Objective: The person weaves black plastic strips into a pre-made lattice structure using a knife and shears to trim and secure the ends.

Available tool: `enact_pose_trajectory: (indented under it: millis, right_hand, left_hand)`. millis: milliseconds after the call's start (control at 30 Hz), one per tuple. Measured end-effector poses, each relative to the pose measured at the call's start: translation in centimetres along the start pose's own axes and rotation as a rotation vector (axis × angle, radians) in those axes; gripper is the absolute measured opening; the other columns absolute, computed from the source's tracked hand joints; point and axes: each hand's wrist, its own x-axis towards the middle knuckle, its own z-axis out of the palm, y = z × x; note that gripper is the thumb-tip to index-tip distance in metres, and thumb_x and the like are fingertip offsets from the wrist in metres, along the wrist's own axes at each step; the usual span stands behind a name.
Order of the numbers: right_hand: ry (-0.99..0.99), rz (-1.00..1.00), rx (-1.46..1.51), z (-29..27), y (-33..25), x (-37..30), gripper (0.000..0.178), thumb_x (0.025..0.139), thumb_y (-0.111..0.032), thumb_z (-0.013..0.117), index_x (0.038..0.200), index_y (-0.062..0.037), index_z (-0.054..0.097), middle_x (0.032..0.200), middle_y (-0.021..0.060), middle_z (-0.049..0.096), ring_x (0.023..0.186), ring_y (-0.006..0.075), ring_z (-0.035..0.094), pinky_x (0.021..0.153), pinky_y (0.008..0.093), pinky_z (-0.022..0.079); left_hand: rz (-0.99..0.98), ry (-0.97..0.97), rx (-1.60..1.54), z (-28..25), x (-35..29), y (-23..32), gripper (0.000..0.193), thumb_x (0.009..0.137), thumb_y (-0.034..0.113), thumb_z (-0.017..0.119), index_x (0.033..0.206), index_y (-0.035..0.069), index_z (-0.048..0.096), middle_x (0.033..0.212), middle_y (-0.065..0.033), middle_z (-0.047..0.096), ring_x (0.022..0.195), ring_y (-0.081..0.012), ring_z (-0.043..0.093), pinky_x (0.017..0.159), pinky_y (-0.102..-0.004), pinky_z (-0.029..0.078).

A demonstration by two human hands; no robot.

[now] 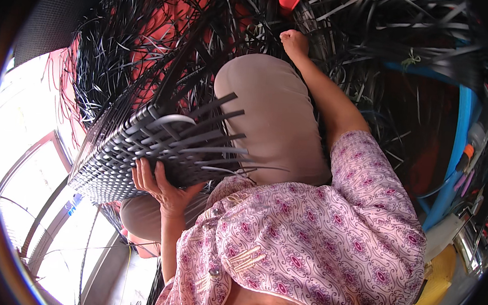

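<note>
From afar, I see the left hand [166, 192] hold a tilted woven black piece [123, 159], fingers spread against its face, left of the raised knee [269, 109]. The right arm extends forward, its hand [295, 44] curled among loose black strips [104, 60]; whether it grips one, I cannot tell.

Glaring white light [25, 119] at left; blue frame [464, 118] at right.
</note>
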Motion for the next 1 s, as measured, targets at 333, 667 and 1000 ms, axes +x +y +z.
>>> enact_pose_trajectory:
  millis: [333, 667, 1000]
  right_hand:
    - [0.087, 0.175, -0.027, 5.3, 2.8, 4.4, 0.029, 0.089, -0.034, 0.061, 0.093, -0.0098, 0.076, 0.084, 0.0133, 0.074, 0.078, 0.0312, 0.072, 0.072, 0.0430, 0.056]
    - [-0.028, 0.012, -0.260, 2.7, -2.4, 1.4, 0.018, 0.081, -0.026, 0.067, 0.089, -0.0118, 0.075, 0.094, 0.0178, 0.073, 0.091, 0.0389, 0.070, 0.080, 0.0504, 0.055]
    - [-0.245, 0.122, 0.286, 1.6, -1.2, 1.7, 0.022, 0.074, -0.029, 0.076, 0.079, -0.0091, 0.070, 0.077, 0.0069, 0.070, 0.067, 0.0227, 0.067, 0.059, 0.0377, 0.049]
  left_hand:
    - [0.014, -0.058, -0.002, -1.6, -1.0, -0.5, 0.108, 0.070, 0.071, 0.077, 0.142, 0.001, 0.039, 0.153, -0.0264, 0.029, 0.140, -0.0460, 0.029, 0.115, -0.0641, 0.023]
    - [0.024, -0.042, 0.010, -1.5, -0.6, -0.4, 0.105, 0.073, 0.071, 0.075, 0.143, 0.001, 0.038, 0.153, -0.0268, 0.030, 0.139, -0.0464, 0.031, 0.114, -0.0632, 0.025]
    - [0.045, -0.042, -0.002, -2.5, -0.2, -0.6, 0.104, 0.076, 0.072, 0.072, 0.145, 0.001, 0.037, 0.152, -0.0279, 0.031, 0.139, -0.0484, 0.031, 0.114, -0.0636, 0.026]
